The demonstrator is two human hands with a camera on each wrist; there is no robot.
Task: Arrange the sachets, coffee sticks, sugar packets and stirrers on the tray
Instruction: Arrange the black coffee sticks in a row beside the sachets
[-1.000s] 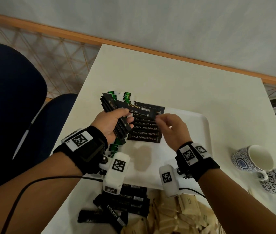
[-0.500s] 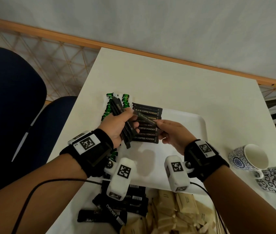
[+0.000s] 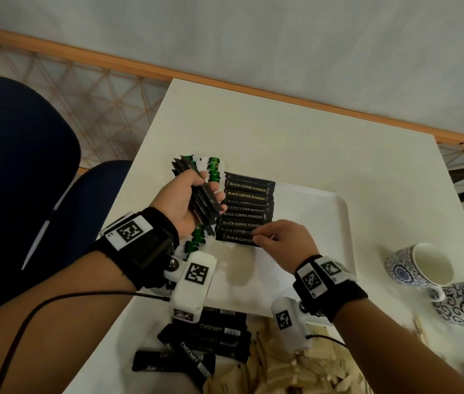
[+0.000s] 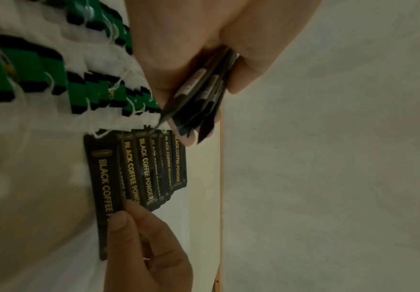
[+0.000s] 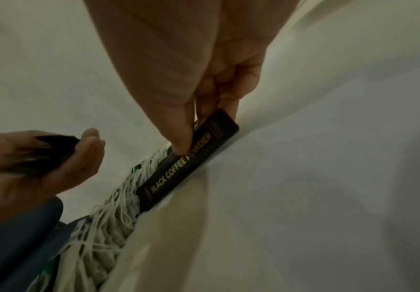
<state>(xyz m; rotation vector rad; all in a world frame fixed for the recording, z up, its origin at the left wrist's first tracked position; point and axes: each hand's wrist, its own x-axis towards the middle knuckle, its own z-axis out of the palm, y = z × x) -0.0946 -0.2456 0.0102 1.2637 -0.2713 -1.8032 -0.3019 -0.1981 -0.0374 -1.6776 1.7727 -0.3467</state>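
Since a second ago the right hand (image 3: 283, 240) has dropped from the bundle at the top of the row to its near end, where thumb and fingers now pinch the nearest coffee stick (image 5: 188, 160) and set it flat on the tray (image 3: 336, 223). Its far edge seems to tuck just under or against the stick before it, though I cannot tell which. That stick closes a neat overlapping column of coffee sticks (image 3: 246, 207), all label-up with "BLACK COFFEE POWDER" readable. Meanwhile the left hand (image 3: 181, 204) has stayed raised above the tray's left edge, its fingers curled tightly round a bundle of black sticks (image 3: 201, 199) waiting their turn. Beside the column, along the left of the tray, a row of green-tagged sachets (image 4: 53, 67) with white strings is already laid out. Judging by this, the sachets look finished and the coffee row is well advanced but not complete. Besides the held bundle, a loose pile of black sticks (image 3: 211, 345) lies on the table (image 3: 282, 132) in front of the tray. Next to that pile sits a heap of tan sugar packets (image 3: 279, 368) not yet touched. Something thin and wooden near the two patterned mugs (image 3: 424, 271) may be stirrers, too small to be sure. Roughly half the work appears left, and the right part of the tray is free for it.
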